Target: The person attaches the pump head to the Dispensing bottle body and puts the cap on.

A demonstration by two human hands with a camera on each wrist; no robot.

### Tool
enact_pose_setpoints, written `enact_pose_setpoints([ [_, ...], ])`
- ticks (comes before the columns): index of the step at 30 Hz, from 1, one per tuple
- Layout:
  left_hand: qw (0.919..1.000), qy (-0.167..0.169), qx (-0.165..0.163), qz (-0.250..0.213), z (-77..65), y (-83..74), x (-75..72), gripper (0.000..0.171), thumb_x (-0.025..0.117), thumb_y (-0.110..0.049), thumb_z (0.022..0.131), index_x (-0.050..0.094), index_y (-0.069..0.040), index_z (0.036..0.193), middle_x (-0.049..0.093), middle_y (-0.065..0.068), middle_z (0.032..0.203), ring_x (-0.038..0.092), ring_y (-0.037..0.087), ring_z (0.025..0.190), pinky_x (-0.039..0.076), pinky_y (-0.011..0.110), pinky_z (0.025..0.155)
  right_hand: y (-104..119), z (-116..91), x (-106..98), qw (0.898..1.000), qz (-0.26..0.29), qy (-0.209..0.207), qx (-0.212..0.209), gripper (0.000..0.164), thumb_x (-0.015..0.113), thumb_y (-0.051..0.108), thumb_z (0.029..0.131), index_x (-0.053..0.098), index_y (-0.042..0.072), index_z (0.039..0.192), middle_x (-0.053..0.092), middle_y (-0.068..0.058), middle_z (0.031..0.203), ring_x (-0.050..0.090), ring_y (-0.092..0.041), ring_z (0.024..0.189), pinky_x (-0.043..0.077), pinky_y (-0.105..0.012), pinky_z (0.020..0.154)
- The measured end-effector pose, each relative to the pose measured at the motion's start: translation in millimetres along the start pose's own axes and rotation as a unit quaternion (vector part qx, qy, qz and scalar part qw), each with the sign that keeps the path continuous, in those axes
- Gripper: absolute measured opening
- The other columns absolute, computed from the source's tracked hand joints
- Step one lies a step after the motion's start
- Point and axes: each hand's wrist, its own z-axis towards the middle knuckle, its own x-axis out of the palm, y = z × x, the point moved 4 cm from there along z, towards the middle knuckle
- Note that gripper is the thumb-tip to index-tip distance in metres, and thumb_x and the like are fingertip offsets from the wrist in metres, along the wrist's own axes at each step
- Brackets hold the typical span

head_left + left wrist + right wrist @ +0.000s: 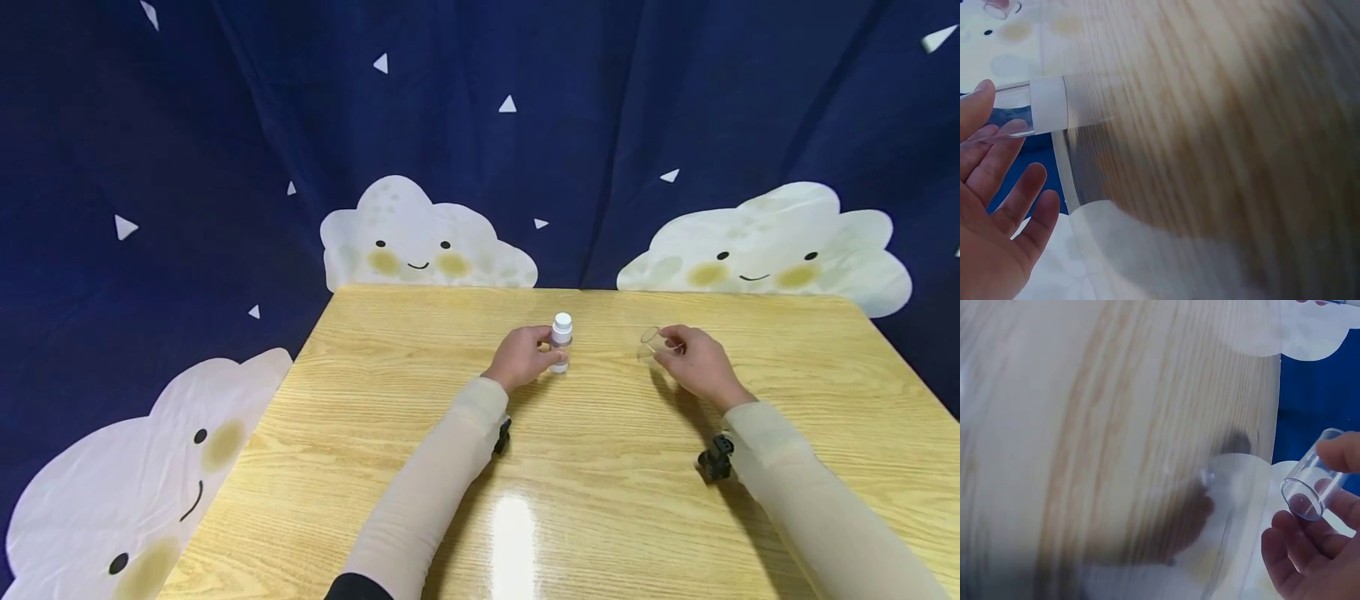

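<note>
My left hand (527, 358) grips a small bottle (561, 332) with a white cap, between thumb and fingers. In the left wrist view the bottle's clear middle (1013, 97) shows between the fingertips, and its white base (1049, 105) is close to the tabletop. The bottle stands upright. To the right, my right hand (697, 360) pinches a clear, hollow cylinder (651, 335), tilted and held above the table. In the right wrist view the cylinder (1302, 487) has a round rim facing down and looks see-through, with nothing visible inside.
Both hands work over the far half of a wood-grain table (600, 467). Its back edge meets a dark blue curtain (570, 150) printed with smiling clouds (420, 242). A small black device (716, 457) is strapped at the right wrist.
</note>
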Motion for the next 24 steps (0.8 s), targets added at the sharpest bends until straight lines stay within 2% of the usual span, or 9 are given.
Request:
enact_pose_setpoints([
  [3,1.0,-0.001,0.005,-0.001,-0.5,0.7,-0.4,0.035,0.071,-0.029,0.092,0.069,-0.018,0.125,0.073,-0.002,0.121,0.065,0.02,0.117,0.052,0.034,0.101,0.3,-0.4,-0.9,1.0,-0.006,-0.001,-0.009,0.048,0.059,0.019,0.096,0.053,-0.01,0.133,0.06,-0.032,0.118,0.059,-0.042,0.104,0.049,-0.056,0.089],
  [7,0.9999,0.0,0.011,-0.002,-0.6,0.6,-0.9,0.036,0.072,-0.029,0.092,0.068,-0.018,0.125,0.073,-0.001,0.12,0.066,0.02,0.115,0.052,0.034,0.099,1.3,-1.0,-1.9,1.0,-0.013,-0.005,-0.024,0.046,0.06,0.016,0.095,0.055,-0.012,0.132,0.062,-0.031,0.111,0.06,-0.038,0.097,0.05,-0.049,0.081],
  [13,1.0,-0.001,0.006,-0.003,-0.8,1.5,-0.7,0.038,0.071,-0.029,0.092,0.067,-0.018,0.128,0.073,-0.001,0.121,0.066,0.019,0.112,0.053,0.032,0.095,5.0,-0.3,-0.5,0.999,-0.009,-0.007,-0.038,0.045,0.062,0.015,0.095,0.056,-0.01,0.132,0.064,-0.03,0.112,0.064,-0.038,0.096,0.052,-0.044,0.077],
  [17,1.0,0.0,0.004,-0.003,-0.8,1.7,-0.3,0.038,0.071,-0.03,0.092,0.067,-0.019,0.128,0.072,-0.001,0.121,0.066,0.017,0.107,0.053,0.03,0.091,6.0,0.7,0.7,0.999,-0.004,-0.007,-0.033,0.045,0.062,0.018,0.095,0.056,-0.008,0.131,0.064,-0.03,0.114,0.063,-0.036,0.095,0.05,-0.034,0.071],
  [20,1.0,0.001,0.004,-0.001,-0.2,1.5,-0.1,0.037,0.071,-0.031,0.092,0.068,-0.02,0.127,0.073,-0.002,0.12,0.065,0.015,0.101,0.053,0.027,0.085,7.1,1.4,1.6,1.0,-0.001,-0.008,-0.028,0.046,0.062,0.02,0.095,0.055,-0.006,0.132,0.065,-0.027,0.114,0.063,-0.035,0.096,0.048,-0.03,0.072],
  [24,1.0,0.002,0.0,0.0,0.6,0.8,-0.6,0.036,0.07,-0.031,0.093,0.067,-0.02,0.127,0.073,-0.002,0.119,0.064,0.012,0.093,0.051,0.023,0.076,11.2,2.1,1.0,1.0,0.013,-0.008,-0.022,0.048,0.062,0.022,0.096,0.053,-0.006,0.133,0.065,-0.024,0.113,0.062,-0.034,0.1,0.049,-0.037,0.081],
])
